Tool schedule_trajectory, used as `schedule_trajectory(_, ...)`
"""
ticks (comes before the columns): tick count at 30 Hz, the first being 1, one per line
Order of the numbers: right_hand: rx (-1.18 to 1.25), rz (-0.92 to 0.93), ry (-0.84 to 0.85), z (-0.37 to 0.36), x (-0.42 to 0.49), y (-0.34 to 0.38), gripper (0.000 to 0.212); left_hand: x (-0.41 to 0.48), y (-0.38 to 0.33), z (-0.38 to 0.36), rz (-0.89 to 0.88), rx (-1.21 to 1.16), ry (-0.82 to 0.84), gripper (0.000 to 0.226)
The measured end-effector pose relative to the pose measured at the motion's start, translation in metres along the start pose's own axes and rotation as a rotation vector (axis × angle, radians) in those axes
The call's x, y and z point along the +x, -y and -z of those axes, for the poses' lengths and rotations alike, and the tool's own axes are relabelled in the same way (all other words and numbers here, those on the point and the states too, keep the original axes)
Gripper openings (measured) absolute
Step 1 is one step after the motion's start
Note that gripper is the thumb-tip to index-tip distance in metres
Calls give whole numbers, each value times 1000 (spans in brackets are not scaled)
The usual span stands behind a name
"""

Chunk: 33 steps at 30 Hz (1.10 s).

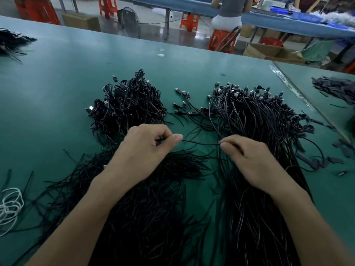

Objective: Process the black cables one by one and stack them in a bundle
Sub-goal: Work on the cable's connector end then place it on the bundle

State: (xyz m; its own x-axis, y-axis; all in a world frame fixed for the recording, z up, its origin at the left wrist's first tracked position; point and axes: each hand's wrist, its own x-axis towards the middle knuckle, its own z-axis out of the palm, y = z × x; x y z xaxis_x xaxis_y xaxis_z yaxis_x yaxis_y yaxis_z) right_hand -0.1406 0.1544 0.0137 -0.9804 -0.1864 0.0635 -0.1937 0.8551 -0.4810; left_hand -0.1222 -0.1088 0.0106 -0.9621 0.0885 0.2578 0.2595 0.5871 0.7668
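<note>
The job looks to be well under way but far from finished. One thin black cable [201, 143] is stretched just above the tabletop [57, 83] between the two hands, with hundreds more lying around it. The left hand [146, 148] pinches one end between thumb and curled fingers. The right hand [251, 160] pinches the other end at its fingertips, so both hands are closed on this single cable and hold nothing else. To the right, a long pile [259, 116] lies fairly straight, with its plugs gathered at the far end and its strands running back under the right forearm. Under the left forearm, a looser spread [153, 189] fans out with bare ends pointing away. Beyond the left hand sits a tangled heap [130, 104] of looped cables. The picture does not show for certain which of these is the finished bundle and which is the supply, though the ordered right-hand pile seems the likelier stack. The held cable is slim, matte black and limp, sagging slightly between the two grips. A few loose cables with plugs [184, 104] lie between the heap and the long pile.
</note>
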Motion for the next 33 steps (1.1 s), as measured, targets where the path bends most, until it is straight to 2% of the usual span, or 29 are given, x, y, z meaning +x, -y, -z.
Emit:
schedule_trajectory(2,-19,191,89,-8,-3,14,48,-2,-4,-6,-31,-31,83,36)
schedule_trajectory(5,251,326,104,-22,-9,31,33,-5,-7,-16,-36,4,125,39)
schedule_trajectory(8,423,283,-122,-26,-10,37,25,-6,-11,-12,52,44,157,66)
schedule_trajectory(10,527,210,-264,-22,-6,39,24,-5,-14,-9,128,-10,270,70)
schedule_trajectory(13,609,174,-319,-18,-1,40,26,-9,-24,-8,74,-262,551,64)
schedule_trajectory(16,628,160,-109,-25,0,43,32,-16,-35,-7,14,-692,758,54)
schedule_trajectory(19,623,183,38,-37,-9,49,32,-12,-39,1,101,-1147,694,42)
schedule_trajectory(22,576,182,115,-41,-22,56,34,-5,-32,0,111,-1330,389,43)
schedule_trajectory(25,489,262,194,-38,-33,67,27,-4,-26,-15,28,-1223,140,43)
schedule_trajectory(26,438,292,217,-35,-34,72,27,-5,-24,-21,-8,-1114,73,43)
schedule_trajectory(28,321,346,232,-29,-35,77,27,-7,-20,-29,-73,-732,-30,40)
schedule_trajectory(30,250,382,166,-21,-35,79,25,-9,-19,-31,-100,-409,29,42)
schedule_trajectory(33,291,356,-34,-6,-28,75,19,-10,-23,-26,-8,-339,138,56)
